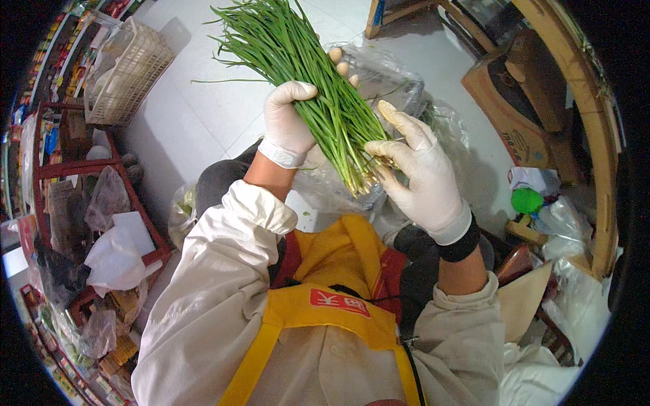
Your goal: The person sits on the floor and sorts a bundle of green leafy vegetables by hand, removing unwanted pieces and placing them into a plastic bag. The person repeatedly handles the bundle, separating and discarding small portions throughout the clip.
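Observation:
A thick bunch of long green chives (304, 66) slants across the view, leaf tips at the upper left and pale root ends toward me. My left hand (292, 116), in a whitish glove, is closed around the middle of the bunch. Its thumb lies on top, and fingertips show on the far side. My right hand (424, 167), gloved too, has its fingertips at the root ends; some thin stem bits lie between them. One of its fingers is stretched out apart from the bunch. A single leaf sticks out sideways, left of the bunch.
Clear plastic sheeting (396, 76) lies on the tiled floor (203, 101) beyond and below my hands. At the left stand a white plastic basket (129, 76) and a red-framed rack (76, 165) with bags. A cardboard box (508, 101) and a green round object (526, 201) are at the right.

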The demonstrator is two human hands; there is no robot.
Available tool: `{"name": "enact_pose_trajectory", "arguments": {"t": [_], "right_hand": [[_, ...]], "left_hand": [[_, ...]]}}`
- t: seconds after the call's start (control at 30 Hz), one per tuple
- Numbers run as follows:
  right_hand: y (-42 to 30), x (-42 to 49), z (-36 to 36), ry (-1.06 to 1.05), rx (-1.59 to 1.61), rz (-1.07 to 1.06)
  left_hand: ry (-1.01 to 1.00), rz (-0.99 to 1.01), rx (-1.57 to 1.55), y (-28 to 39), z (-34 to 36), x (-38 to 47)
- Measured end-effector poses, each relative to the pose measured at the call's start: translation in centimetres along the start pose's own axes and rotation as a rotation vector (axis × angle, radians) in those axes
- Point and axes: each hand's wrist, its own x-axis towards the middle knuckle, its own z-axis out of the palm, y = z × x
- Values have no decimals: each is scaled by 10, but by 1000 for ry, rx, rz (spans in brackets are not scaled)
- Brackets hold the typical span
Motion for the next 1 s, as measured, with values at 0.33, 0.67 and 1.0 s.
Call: {"name": "enact_pose_trajectory", "arguments": {"t": [0.33, 0.67, 1.0], "right_hand": [[9, -1, 3, 16, -70, -24], [30, -17, -37, -56, 148, 67], [51, -9, -8, 63, 76, 189]], "left_hand": [[7, 1, -4, -1, 0, -1], [-28, 108, -27, 12, -7, 5], [-49, 92, -55, 15, -5, 5]]}}
